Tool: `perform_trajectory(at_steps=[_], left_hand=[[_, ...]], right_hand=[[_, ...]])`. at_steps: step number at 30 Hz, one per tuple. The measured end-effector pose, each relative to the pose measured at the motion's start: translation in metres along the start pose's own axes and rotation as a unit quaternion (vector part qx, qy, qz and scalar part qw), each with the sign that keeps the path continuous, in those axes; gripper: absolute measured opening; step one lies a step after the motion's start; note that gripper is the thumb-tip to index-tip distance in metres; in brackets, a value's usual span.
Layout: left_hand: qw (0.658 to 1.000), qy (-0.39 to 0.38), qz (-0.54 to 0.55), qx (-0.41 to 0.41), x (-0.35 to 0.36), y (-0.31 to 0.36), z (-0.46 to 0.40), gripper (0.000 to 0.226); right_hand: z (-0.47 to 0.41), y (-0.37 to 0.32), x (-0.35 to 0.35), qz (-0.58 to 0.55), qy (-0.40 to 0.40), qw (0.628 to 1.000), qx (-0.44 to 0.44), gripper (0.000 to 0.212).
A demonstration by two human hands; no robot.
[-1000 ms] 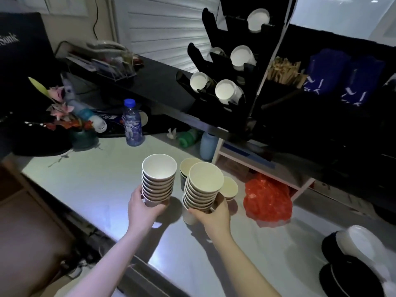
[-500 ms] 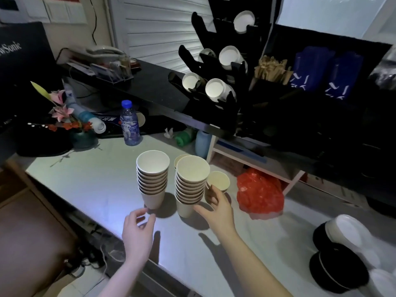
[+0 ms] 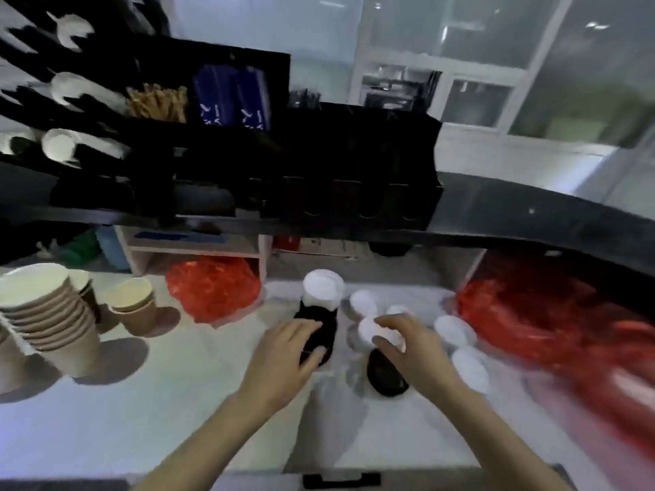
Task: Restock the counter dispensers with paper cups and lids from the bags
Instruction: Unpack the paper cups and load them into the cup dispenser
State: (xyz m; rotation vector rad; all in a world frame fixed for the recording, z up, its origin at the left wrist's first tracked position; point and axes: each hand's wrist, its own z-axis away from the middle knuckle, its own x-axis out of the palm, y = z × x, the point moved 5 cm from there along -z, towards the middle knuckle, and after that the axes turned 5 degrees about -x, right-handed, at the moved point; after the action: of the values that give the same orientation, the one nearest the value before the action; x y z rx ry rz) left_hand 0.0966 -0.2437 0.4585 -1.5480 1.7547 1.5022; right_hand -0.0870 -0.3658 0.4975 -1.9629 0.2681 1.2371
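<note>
the left hand [image 3: 283, 352] curls its fingers round a black lid stack [image 3: 316, 340] on the counter [image 3: 141, 419]. just right of that stack, the right hand [image 3: 407, 345] pinches a white lid stack [image 3: 368, 331]. more white lids [image 3: 457, 334] lie farther right. stacked paper cups [image 3: 42, 313] stand well left of it, a red bag [image 3: 212, 288] between.

We see the whole view smeared by motion. The cup rack [image 3: 67, 111] runs off the left edge, its openings reduced to pale streaks. The red bag [image 3: 553, 334] on the right is a blur and leaves the frame. Our left hand [image 3: 283, 356] covers part of a black stack of lids [image 3: 319, 334]; we cannot tell whether our right hand [image 3: 407, 345] grips the white lids [image 3: 368, 329] beneath it.
</note>
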Motion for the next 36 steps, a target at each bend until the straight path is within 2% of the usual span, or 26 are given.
perform_trajectory(at_steps=[3, 5, 8, 11, 17, 22, 26, 31, 33, 36], left_hand=[[0.993, -0.054, -0.031, 0.099, 0.05, 0.091, -0.04, 0.057], [0.984, -0.059, -0.044, 0.161, 0.082, 0.15, -0.058, 0.057], [0.965, -0.072, -0.046, 0.247, 0.123, 0.239, -0.077, 0.056], [0.94, -0.087, -0.041, 0.328, 0.169, 0.32, -0.092, 0.057], [0.883, -0.133, -0.007, 0.449, 0.253, 0.456, -0.105, 0.053], [0.835, -0.174, -0.018, 0.521, 0.332, 0.512, -0.121, 0.044], [0.828, -0.218, -0.028, 0.516, 0.388, 0.524, -0.159, 0.048], [0.85, -0.295, 0.005, 0.436, 0.436, 0.526, -0.207, 0.09], [0.853, -0.323, 0.015, 0.409, 0.452, 0.525, -0.22, 0.099], [0.843, -0.377, 0.03, 0.382, 0.474, 0.52, -0.23, 0.104]], right_hand=[[0.058, 0.089, -0.08, 0.111, 0.038, 0.992, 0.056, 0.035], [0.104, 0.143, -0.134, 0.179, 0.065, 0.976, 0.11, 0.038], [0.172, 0.207, -0.202, 0.222, 0.098, 0.95, 0.198, 0.036], [0.228, 0.256, -0.251, 0.249, 0.115, 0.919, 0.283, 0.043], [0.277, 0.326, -0.297, 0.241, 0.13, 0.894, 0.355, 0.043], [0.266, 0.374, -0.311, 0.249, 0.11, 0.893, 0.36, 0.057], [0.251, 0.423, -0.322, 0.282, 0.042, 0.889, 0.359, 0.07], [0.231, 0.483, -0.314, 0.279, -0.067, 0.887, 0.362, 0.108], [0.224, 0.5, -0.304, 0.3, -0.107, 0.876, 0.362, 0.109], [0.22, 0.521, -0.29, 0.304, -0.124, 0.863, 0.385, 0.097]])
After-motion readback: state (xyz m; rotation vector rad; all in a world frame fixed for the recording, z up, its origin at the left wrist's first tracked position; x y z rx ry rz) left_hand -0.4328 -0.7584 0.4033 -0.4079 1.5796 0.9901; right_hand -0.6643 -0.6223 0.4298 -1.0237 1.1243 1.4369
